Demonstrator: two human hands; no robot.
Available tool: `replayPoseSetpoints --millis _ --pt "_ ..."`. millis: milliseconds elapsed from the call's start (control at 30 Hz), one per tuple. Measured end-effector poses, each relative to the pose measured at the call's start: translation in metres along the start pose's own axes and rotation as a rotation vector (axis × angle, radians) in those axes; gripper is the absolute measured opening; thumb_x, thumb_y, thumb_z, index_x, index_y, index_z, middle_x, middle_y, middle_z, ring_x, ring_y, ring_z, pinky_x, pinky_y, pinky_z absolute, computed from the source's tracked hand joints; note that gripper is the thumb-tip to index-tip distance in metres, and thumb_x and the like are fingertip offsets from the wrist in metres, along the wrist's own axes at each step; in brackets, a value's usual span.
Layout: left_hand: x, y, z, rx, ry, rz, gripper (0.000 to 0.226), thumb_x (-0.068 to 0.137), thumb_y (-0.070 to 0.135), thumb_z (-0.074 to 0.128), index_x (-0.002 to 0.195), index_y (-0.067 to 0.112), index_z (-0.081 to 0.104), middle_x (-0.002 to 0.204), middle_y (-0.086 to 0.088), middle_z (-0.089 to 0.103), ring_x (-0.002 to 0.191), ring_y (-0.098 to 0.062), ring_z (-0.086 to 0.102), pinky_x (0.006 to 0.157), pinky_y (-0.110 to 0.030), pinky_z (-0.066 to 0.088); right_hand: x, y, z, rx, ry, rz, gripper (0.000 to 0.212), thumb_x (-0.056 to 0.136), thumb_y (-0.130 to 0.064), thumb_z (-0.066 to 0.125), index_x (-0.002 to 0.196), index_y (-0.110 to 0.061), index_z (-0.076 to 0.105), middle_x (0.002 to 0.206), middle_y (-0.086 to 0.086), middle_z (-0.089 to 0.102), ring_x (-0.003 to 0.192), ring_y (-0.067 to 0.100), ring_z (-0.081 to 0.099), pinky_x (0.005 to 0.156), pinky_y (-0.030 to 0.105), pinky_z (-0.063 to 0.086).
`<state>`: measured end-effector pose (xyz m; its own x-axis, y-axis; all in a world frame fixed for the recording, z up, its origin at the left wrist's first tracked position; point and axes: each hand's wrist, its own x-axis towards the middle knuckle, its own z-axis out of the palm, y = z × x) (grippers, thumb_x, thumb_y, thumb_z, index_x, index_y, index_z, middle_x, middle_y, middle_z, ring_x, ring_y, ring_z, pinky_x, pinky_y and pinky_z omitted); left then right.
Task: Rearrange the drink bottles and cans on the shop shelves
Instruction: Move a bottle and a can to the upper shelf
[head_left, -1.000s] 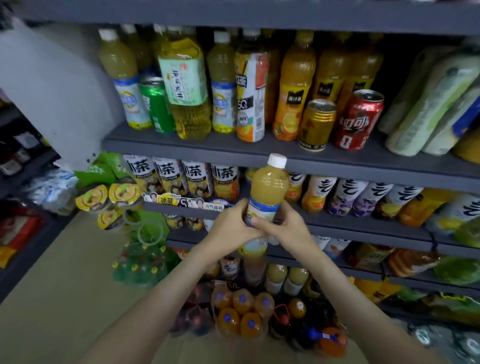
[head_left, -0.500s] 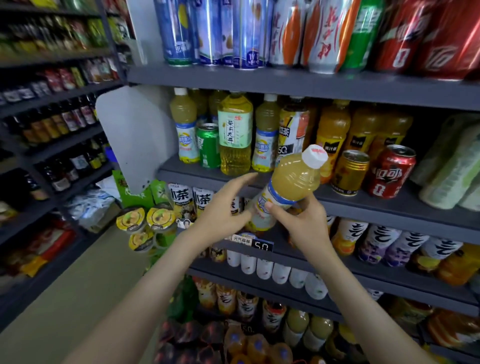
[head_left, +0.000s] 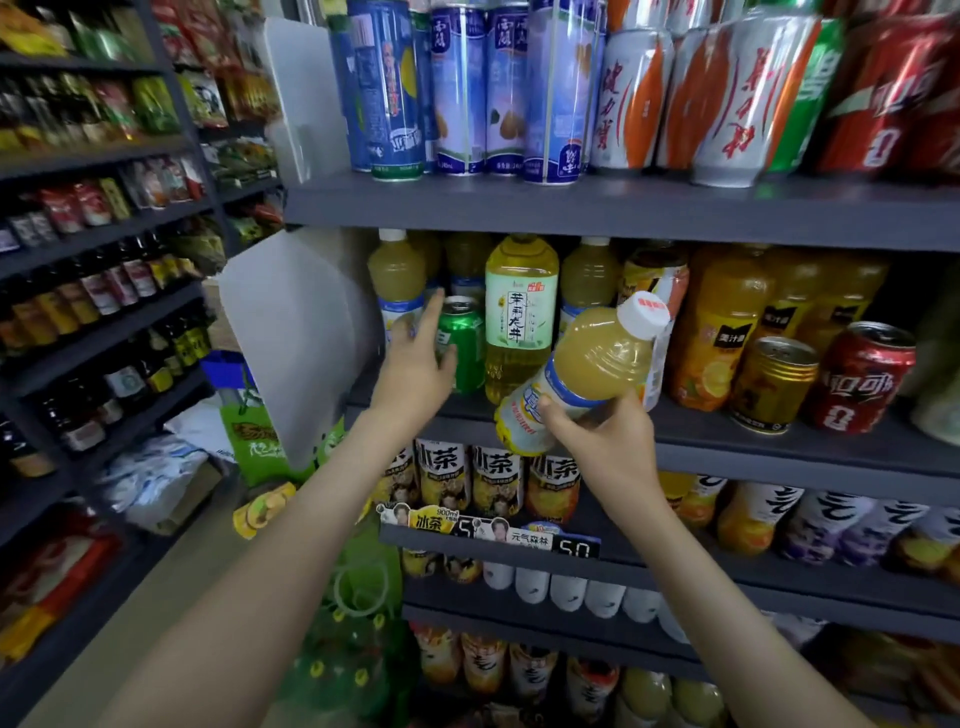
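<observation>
My right hand (head_left: 602, 441) grips a yellow juice bottle (head_left: 587, 369) with a white cap, tilted with its cap up and to the right, in front of the middle shelf (head_left: 779, 447). My left hand (head_left: 421, 358) is stretched out with straight fingers right at a green can (head_left: 465, 343) on that shelf; whether it touches the can I cannot tell. A tall pale-green tea bottle (head_left: 519, 317) stands just right of the can, and a matching yellow juice bottle (head_left: 397, 280) stands behind my left hand.
Orange juice bottles (head_left: 722, 322), a gold can (head_left: 774, 384) and a red cola can (head_left: 857, 379) fill the shelf's right side. Tall blue and white-orange cans (head_left: 457, 88) stand on the shelf above. Iced tea bottles (head_left: 493, 478) line the shelf below. Another rack (head_left: 104, 234) runs along the left aisle.
My left hand has let go of the juice bottle and reached up-left to the green can. My right hand alone now holds the bottle, tilted. The view has tipped upward.
</observation>
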<state>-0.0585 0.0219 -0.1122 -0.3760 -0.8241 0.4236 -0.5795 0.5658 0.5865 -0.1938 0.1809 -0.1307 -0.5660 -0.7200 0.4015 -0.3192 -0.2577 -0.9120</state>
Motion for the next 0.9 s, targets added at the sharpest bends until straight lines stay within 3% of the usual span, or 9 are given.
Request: replayPoseSetpoints --millis 67,133,300,433,500,600,700,767,900 --pt "0.014 -0.009 0.005 0.015 -0.058 -0.008 0.062 0.094 0.027 0.052 0.148 0.032 0.022 0.147 -0.015 0.027 0.128 -0.034 0.039 0.105 -0.044 0.037 0.002 0.0 0.013 -0.009 0.02 -0.016 0.037 0.077 -0.017 0.077 0.107 -0.024 0.057 0.1 -0.018 0.065 0.093 -0.006 0.063 0.079 0.014 0.052" --pt "0.02 -0.012 0.008 -0.001 -0.081 -0.003 0.057 0.093 0.028 0.054 0.144 0.029 0.028 0.145 -0.016 0.031 0.125 -0.035 0.043 0.101 -0.046 0.041 0.001 0.0 0.025 -0.018 0.043 -0.017 0.038 0.075 -0.016 0.078 0.104 -0.029 0.056 0.1 -0.019 0.065 0.093 -0.005 0.063 0.079 0.014 0.052" --pt "0.012 -0.011 0.02 -0.182 0.01 0.068 0.056 0.083 0.025 0.071 0.118 0.011 0.03 0.126 -0.014 0.044 0.109 -0.032 0.053 0.082 -0.038 0.049 -0.007 0.001 0.049 -0.014 0.128 -0.014 0.037 0.076 -0.01 0.077 0.1 -0.029 0.056 0.099 -0.014 0.065 0.091 -0.005 0.063 0.075 0.012 0.052" --pt "-0.004 -0.016 0.017 -0.323 0.12 0.058 0.056 0.076 0.024 0.078 0.096 0.014 0.026 0.099 -0.004 0.044 0.089 -0.025 0.057 0.065 -0.02 0.039 -0.009 0.001 0.061 -0.038 0.217 -0.021 0.034 0.076 -0.01 0.077 0.102 -0.019 0.057 0.099 -0.004 0.066 0.09 -0.001 0.063 0.076 0.014 0.052" --pt "-0.02 -0.019 0.009 -0.423 0.175 0.056 0.061 0.073 0.022 0.081 0.1 0.016 0.026 0.1 -0.002 0.045 0.086 -0.019 0.055 0.066 -0.018 0.042 -0.008 -0.001 0.065 -0.097 0.254 -0.07 0.037 0.076 -0.011 0.078 0.102 -0.023 0.055 0.103 0.0 0.06 0.095 -0.001 0.06 0.079 0.014 0.051" --pt "-0.042 -0.025 -0.01 -0.553 0.266 0.06 0.071 0.07 0.016 0.083 0.113 0.017 0.027 0.111 0.002 0.046 0.097 -0.006 0.054 0.077 -0.009 0.044 -0.001 -0.003 0.072 -0.219 0.247 -0.132 0.038 0.075 -0.012 0.079 0.101 -0.027 0.056 0.103 -0.006 0.048 0.099 -0.002 0.053 0.083 0.012 0.046" --pt "-0.05 -0.03 -0.035 -0.58 0.31 0.009 0.082 0.069 0.02 0.084 0.13 0.013 0.03 0.12 0.008 0.045 0.108 0.002 0.047 0.085 0.0 0.038 0.01 -0.004 0.089 -0.294 0.221 -0.115 0.038 0.074 -0.016 0.08 0.105 -0.014 0.06 0.107 0.001 0.051 0.102 0.01 0.053 0.085 0.019 0.046" --pt "-0.051 -0.035 -0.05 -0.59 0.303 -0.045 0.078 0.068 0.026 0.083 0.13 0.02 0.037 0.121 0.011 0.049 0.111 0.0 0.049 0.089 -0.005 0.041 0.018 -0.003 0.106 -0.332 0.218 -0.084 0.04 0.073 -0.018 0.08 0.106 -0.013 0.058 0.108 0.004 0.053 0.099 0.013 0.053 0.082 0.02 0.046" --pt "-0.051 -0.043 -0.066 -0.61 0.294 -0.122 0.075 0.069 0.027 0.083 0.132 0.024 0.043 0.118 0.016 0.052 0.108 0.003 0.049 0.082 0.003 0.038 0.038 -0.001 0.138 -0.306 0.189 -0.066 0.051 0.077 -0.02 0.076 0.121 -0.01 0.052 0.115 0.005 0.06 0.103 0.014 0.057 0.087 0.025 0.048"
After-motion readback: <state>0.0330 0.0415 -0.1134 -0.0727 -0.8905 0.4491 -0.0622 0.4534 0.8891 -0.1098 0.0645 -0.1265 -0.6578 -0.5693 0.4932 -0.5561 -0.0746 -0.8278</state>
